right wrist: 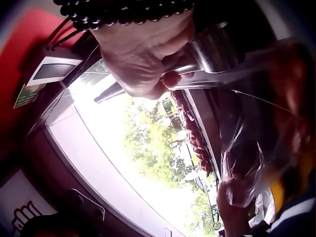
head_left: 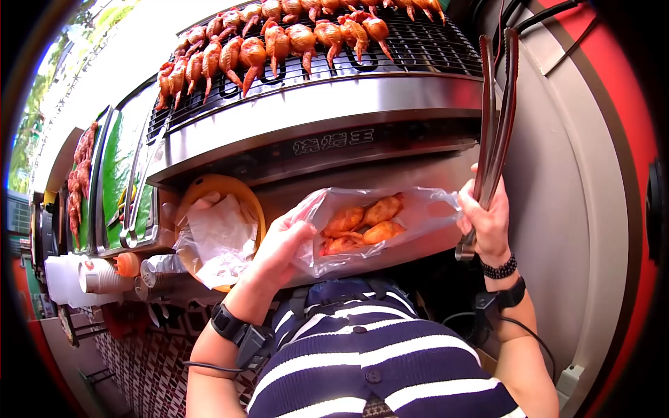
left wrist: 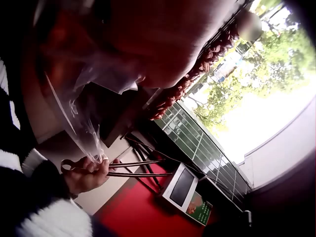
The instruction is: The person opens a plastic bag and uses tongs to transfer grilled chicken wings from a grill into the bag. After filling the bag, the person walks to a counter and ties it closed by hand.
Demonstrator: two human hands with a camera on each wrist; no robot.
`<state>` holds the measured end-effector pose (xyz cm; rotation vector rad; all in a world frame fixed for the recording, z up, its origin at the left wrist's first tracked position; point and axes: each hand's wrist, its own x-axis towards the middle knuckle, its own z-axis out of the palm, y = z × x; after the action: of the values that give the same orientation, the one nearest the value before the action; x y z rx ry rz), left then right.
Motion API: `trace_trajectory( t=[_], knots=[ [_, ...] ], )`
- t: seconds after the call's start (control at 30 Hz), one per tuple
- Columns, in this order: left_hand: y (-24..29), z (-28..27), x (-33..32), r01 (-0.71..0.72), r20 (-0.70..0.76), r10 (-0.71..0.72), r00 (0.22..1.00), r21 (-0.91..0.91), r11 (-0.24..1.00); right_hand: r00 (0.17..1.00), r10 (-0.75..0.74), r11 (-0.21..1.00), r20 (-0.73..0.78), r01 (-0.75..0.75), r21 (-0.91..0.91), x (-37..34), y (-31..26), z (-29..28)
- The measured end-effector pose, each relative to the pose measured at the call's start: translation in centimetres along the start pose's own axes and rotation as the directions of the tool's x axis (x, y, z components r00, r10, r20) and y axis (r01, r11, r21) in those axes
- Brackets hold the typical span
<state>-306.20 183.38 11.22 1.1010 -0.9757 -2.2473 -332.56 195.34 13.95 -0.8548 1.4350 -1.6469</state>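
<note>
- Head view: the left hand (head_left: pixel 282 244) grasps the left edge of the clear plastic bag (head_left: pixel 425 217), thumb over the rim; its other fingers are mostly hidden by the plastic.
- The right hand (head_left: pixel 490 224) has two works together: its fingers are clenched around the tongs (head_left: pixel 506 104) and also pinch the opposite corner of the bag, as the left wrist view shows too.
- Cooked-looking chicken pieces (head_left: pixel 383 232) lie in the bag, between the two hands. I suppose the bag is stretched from both sides so that its mouth is wide and the pieces sit low.
- Past the right fingers, the tongs point up and away, perhaps held like this so that they do not disturb the bag.
- Whether the bag touches the table (head_left: pixel 418 169) under the hands, I cannot tell.
- Beyond both hands stands the grill (head_left: pixel 279 132), with browned chicken (head_left: pixel 254 56) in rows, probably for even heating.
- Just left of the left fingers, a yellow basin (head_left: pixel 202 187) contains crumpled white plastic (head_left: pixel 219 233), likely placed there for easy reach.
</note>
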Motion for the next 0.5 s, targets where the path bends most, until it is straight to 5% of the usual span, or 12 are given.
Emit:
trace_trajectory(
  t=[0.13,0.23,0.3,0.37,0.43,0.47,0.5],
  knots=[
    [-0.5,-0.4,0.1,-0.093,-0.032,0.106,0.994,0.276,0.957,0.997,0.032,0.997,0.072,-0.027,-0.072,-0.8,0.8,-0.7],
    [1.6,0.8,-2.4,0.051,-0.139,0.158,0.978,0.884,0.465,0.99,0.096,0.988,0.1,-0.083,-0.131,-1.2,0.2,-1.4],
    [0.2,-0.2,-3.2,-0.085,0.0,0.445,0.895,0.982,0.169,0.989,0.111,0.978,0.096,-0.092,-0.186,-1.2,-0.3,-2.3],
    [-1.1,-1.4,-3.3,-0.092,0.041,0.613,0.789,0.994,0.053,0.984,0.103,0.964,0.145,-0.063,-0.258,-1.0,0.0,-3.8],
    [-1.5,-2.1,-3.1,-0.145,-0.028,0.554,0.832,0.953,0.266,0.963,0.202,0.952,0.179,-0.149,-0.268,-0.7,-1.1,-4.3],
    [-2.5,-3.1,-2.4,-0.059,-0.213,0.299,0.93,0.718,0.693,0.957,0.229,0.943,0.18,-0.172,-0.285,-0.5,-1.8,-4.4],
    [-2.0,-1.6,-2.4,-0.14,-0.225,0.186,0.957,0.205,0.969,0.959,0.224,0.937,0.174,-0.163,-0.308,-0.2,-2.9,-4.5]
  ],
)
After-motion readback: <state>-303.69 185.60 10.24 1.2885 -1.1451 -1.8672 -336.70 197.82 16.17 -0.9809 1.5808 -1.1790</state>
